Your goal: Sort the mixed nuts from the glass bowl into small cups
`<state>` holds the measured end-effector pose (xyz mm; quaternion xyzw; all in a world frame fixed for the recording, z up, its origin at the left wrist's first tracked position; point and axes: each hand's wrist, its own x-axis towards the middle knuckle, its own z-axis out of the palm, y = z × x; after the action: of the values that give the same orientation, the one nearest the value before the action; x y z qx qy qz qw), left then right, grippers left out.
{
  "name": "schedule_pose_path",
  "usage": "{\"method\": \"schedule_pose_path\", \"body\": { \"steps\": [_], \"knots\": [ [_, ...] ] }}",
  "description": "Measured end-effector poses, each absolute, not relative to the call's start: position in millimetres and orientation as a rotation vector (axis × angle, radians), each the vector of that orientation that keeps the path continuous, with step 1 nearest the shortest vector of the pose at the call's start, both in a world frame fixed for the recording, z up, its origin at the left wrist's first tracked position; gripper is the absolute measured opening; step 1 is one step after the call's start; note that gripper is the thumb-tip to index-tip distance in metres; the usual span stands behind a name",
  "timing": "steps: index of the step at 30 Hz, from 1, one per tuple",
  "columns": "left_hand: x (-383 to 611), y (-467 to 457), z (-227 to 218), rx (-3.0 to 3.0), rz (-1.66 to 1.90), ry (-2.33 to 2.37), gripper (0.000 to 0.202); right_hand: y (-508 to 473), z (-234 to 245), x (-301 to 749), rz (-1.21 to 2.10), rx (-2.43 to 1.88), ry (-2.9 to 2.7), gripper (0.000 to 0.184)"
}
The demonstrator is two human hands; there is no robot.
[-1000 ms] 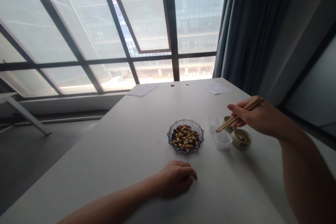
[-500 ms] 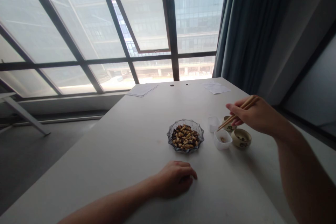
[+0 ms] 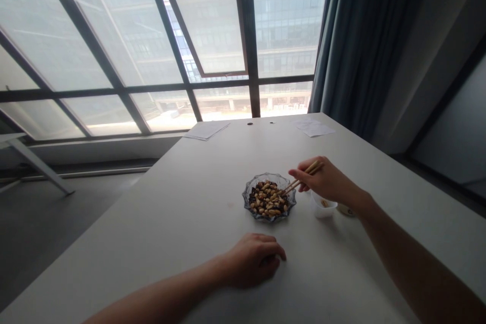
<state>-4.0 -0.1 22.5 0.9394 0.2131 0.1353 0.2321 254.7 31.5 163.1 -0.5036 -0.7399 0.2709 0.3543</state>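
**Right hand (image 3: 322,177) with chopsticks (image 3: 291,186) in the glass bowl (image 3: 280,180)**

Your right hand grips the pair of chopsticks in a narrow hold, the shafts slanting down so that their tips reach among the contents of the glass bowl near its right side. Whether a piece sits between the tips, you cannot tell at this scale. The bowl stands on the white desk (image 3: 190,212), well filled with light, peanut-like pieces (image 3: 266,197) mixed with dark ones.

Your left hand (image 3: 254,259) rests loosely curled on the desk in front of the bowl; its palm is hidden, so you cannot tell how far it closes or whether it holds anything.

To the right of the bowl, the translucent plastic cup (image 3: 322,211) contains a small brownish piece (image 3: 324,203). Your right forearm partly covers the ceramic cup (image 3: 346,210) just beside it, contents unseen. Judged from this distribution, the picking is at an early stage: little is in the plastic cup, and most pieces lie in the bowl.
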Motion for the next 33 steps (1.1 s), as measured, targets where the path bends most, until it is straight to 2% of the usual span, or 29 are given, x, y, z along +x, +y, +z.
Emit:
{"method": "schedule_pose_path", "body": {
  "steps": [14, 23, 29, 33],
  "knots": [
    [-4, 0, 21, 2.582, 0.391, 0.586, 0.028, 46, 142, 252, 0.693, -1.319, -1.899, 0.052],
    [-6, 0, 21, 2.584, 0.392, 0.586, 0.027, 35, 163, 270, 0.633, -1.317, -1.8, 0.043],
    [-5, 0, 20, 2.586, 0.392, 0.592, 0.028, 32, 179, 308, 0.393, -1.453, -1.578, 0.039],
    [-5, 1, 19, 2.59, 0.388, 0.589, 0.028, 35, 181, 313, 0.238, -1.561, -1.641, 0.044]
  ]
}}
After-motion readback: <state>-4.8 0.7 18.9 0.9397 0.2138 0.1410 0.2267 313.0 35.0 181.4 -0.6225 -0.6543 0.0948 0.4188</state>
